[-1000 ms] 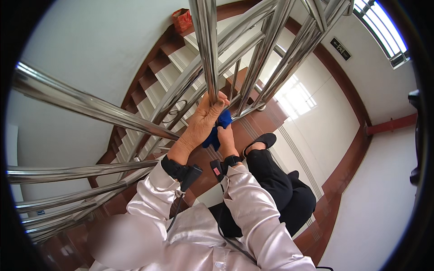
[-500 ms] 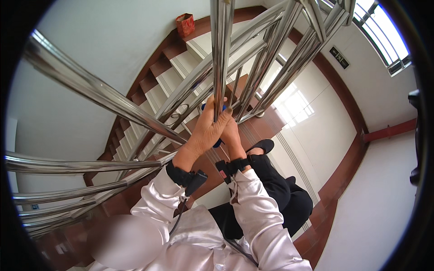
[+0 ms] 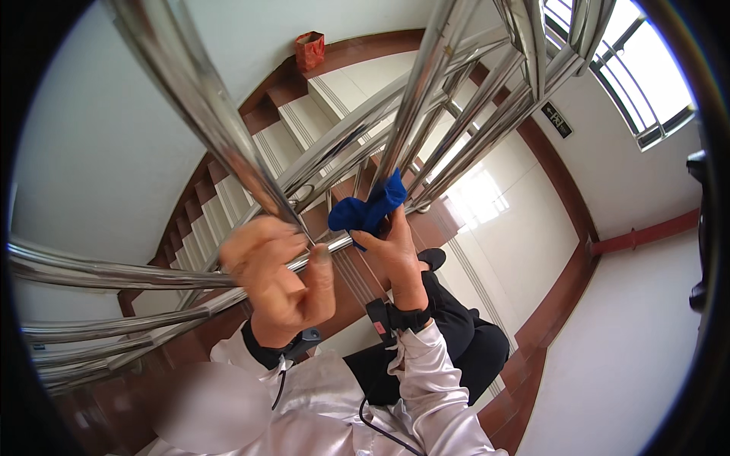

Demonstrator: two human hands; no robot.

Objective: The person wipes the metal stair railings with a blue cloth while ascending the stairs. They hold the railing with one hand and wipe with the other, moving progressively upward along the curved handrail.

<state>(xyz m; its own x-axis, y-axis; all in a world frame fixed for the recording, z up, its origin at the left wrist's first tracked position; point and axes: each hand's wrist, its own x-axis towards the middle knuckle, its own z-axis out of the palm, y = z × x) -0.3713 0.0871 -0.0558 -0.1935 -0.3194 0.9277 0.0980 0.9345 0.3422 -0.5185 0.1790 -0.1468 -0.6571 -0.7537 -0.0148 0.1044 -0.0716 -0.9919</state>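
Observation:
A blue cloth [image 3: 369, 209] is bunched in my right hand [image 3: 397, 254], whose fingers are closed on it. It lies against the lower part of a shiny metal post [image 3: 414, 99]. My left hand [image 3: 274, 270] is apart from the cloth, a little blurred, beside the foot of another metal post [image 3: 205, 114]. Its fingers are loosely bent and the thumb stands away from them. I see nothing between them. Black bands with small devices sit at both wrists.
Curved metal rails [image 3: 114, 270] run on the left. Beyond the railing, stairs [image 3: 293, 125] with brown risers curve along the wall, and a red bag [image 3: 309, 51] stands on them. A pale landing floor [image 3: 525, 197] lies to the right, below a barred window [image 3: 639, 68].
Both hands were together around a post with the blue cloth mostly hidden. My left hand has come off and moved left and nearer. The cloth now shows in my right hand.

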